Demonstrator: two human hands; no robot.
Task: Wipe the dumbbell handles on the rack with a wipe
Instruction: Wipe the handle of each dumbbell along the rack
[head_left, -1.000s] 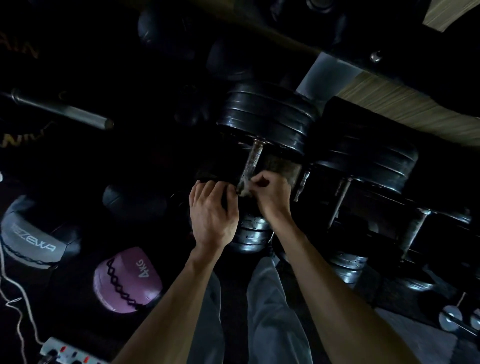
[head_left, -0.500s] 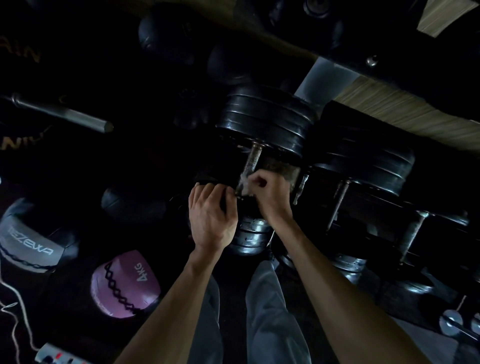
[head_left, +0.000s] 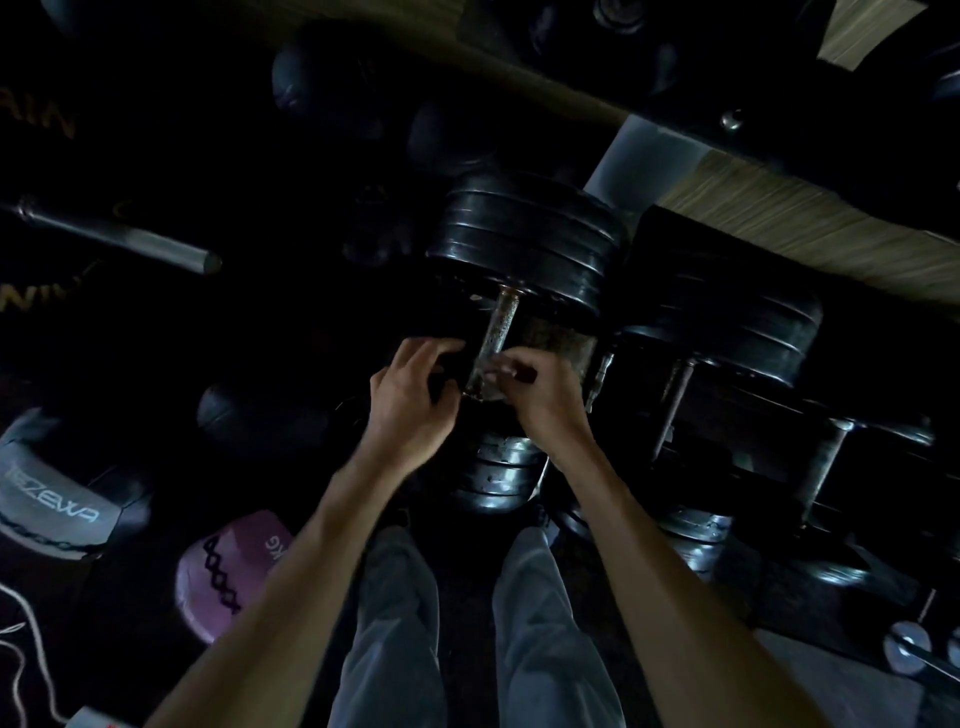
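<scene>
A big black dumbbell (head_left: 524, 244) lies on the dark rack, its rusty steel handle (head_left: 496, 332) running toward me. My right hand (head_left: 540, 400) pinches a pale wipe (head_left: 491, 376) against the near end of that handle. Just left of the handle is my left hand (head_left: 410, 400), its fingers curled over the dark rack edge; I cannot make out what lies under them. The dumbbell's near plates (head_left: 498, 470) show below my hands. More dumbbells (head_left: 722, 322) with thin handles (head_left: 675, 400) sit to the right.
Medicine balls lie on the floor at left: a pink one (head_left: 234, 577), a grey-black one (head_left: 57, 499), a dark one (head_left: 249, 421). A steel bar (head_left: 114, 236) points in from the left. A white cord (head_left: 21, 644) trails at bottom left. My grey trouser legs (head_left: 395, 623) stand below.
My left hand has loosened and its fingers have spread by the handle. My right hand stays at the handle's near end with the wipe. The view has shifted slightly.
</scene>
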